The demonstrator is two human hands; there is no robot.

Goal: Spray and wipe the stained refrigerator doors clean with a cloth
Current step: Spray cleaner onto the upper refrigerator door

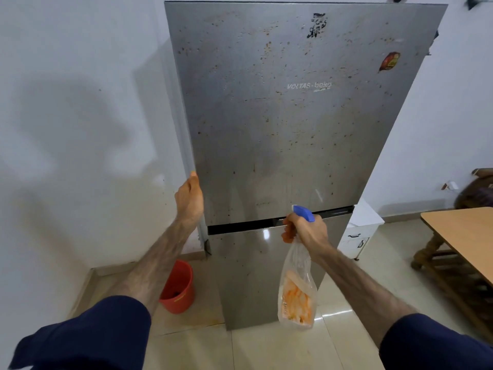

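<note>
Right hand [306, 231] grips spray bottle [297, 287] by its blue trigger head, near the door gap. Left hand [190, 198] grasps stained upper refrigerator door [280, 124] edge.

- Your left hand [190, 196] reaches up and forward, arm nearly straight, its fingers hidden from view.
- Your right hand [304, 228] is raised in front of you, fingers [288, 232] curled tight in a grip.
- Both forearms are bare, dark sleeves pushed up.
</note>
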